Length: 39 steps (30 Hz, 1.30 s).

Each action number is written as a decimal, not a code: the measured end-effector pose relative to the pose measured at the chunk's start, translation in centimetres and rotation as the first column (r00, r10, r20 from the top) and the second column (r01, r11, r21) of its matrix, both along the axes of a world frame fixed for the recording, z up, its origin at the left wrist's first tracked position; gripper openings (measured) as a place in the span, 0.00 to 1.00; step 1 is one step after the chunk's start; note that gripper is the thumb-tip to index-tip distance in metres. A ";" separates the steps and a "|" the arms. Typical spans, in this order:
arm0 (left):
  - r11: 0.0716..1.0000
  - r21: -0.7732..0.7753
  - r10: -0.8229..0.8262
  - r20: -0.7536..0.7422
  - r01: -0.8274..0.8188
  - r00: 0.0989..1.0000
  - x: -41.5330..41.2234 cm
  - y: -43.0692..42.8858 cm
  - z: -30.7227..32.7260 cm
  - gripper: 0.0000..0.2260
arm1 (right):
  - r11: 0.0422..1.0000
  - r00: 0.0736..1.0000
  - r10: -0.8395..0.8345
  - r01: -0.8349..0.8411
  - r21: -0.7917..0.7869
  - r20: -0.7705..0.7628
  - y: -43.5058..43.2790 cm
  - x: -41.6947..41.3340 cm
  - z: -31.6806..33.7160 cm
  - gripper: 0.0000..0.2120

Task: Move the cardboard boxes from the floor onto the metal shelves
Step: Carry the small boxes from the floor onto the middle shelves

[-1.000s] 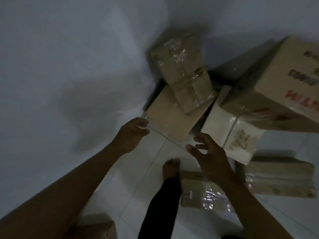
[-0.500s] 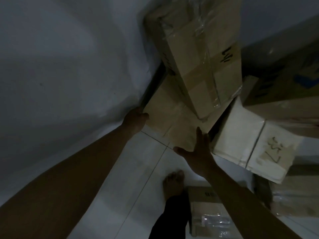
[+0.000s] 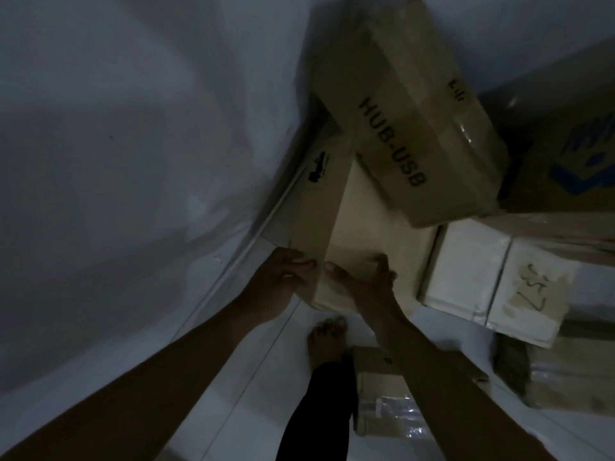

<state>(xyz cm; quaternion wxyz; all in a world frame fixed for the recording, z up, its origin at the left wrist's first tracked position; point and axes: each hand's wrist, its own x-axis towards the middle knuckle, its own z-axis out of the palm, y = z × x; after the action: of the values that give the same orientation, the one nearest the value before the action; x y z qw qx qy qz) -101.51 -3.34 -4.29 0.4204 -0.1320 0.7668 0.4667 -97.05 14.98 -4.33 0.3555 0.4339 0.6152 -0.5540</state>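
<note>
A flat cardboard box (image 3: 349,214) lies on the floor against the white wall. My left hand (image 3: 283,277) grips its near left corner, fingers curled over the edge. My right hand (image 3: 362,281) holds the near edge beside it, thumb on top and fingers wrapped over the box. A long taped box marked HUB-USB (image 3: 409,108) rests tilted on top of the flat box's far end. No metal shelves are in view.
A white box marked 337 (image 3: 492,281) sits right of the flat box. A large box with blue print (image 3: 572,154) stands behind it. Taped boxes (image 3: 382,400) lie by my bare foot (image 3: 327,341); another taped box (image 3: 572,377) sits at right. White tiled floor (image 3: 233,377) stretches left.
Both hands reached forward and took hold of the flat box's near edge. The view moved closer to the boxes.
</note>
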 end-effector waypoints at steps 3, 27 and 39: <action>0.977 0.158 -0.148 -0.001 0.146 0.989 1.6 1.4 1.0 0.25 | 0.993 0.997 -0.073 0.076 0.087 -0.029 1.2 -0.1 -0.2 0.66; 0.893 0.148 0.445 -0.140 -0.426 0.884 7.7 4.1 -0.1 0.08 | 0.821 0.826 0.473 -0.287 0.494 -0.307 8.8 3.6 0.2 0.28; 0.789 0.096 0.594 0.132 -0.607 0.793 2.6 10.1 -3.2 0.13 | 0.744 0.801 0.583 -0.456 0.490 -0.140 9.1 2.3 -0.9 0.67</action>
<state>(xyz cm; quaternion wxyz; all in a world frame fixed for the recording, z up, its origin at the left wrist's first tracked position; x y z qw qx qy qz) -98.93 6.76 -7.45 0.2939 -0.3624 0.6313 0.6194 -94.77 24.08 -5.26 0.2995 0.2267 0.8633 -0.3369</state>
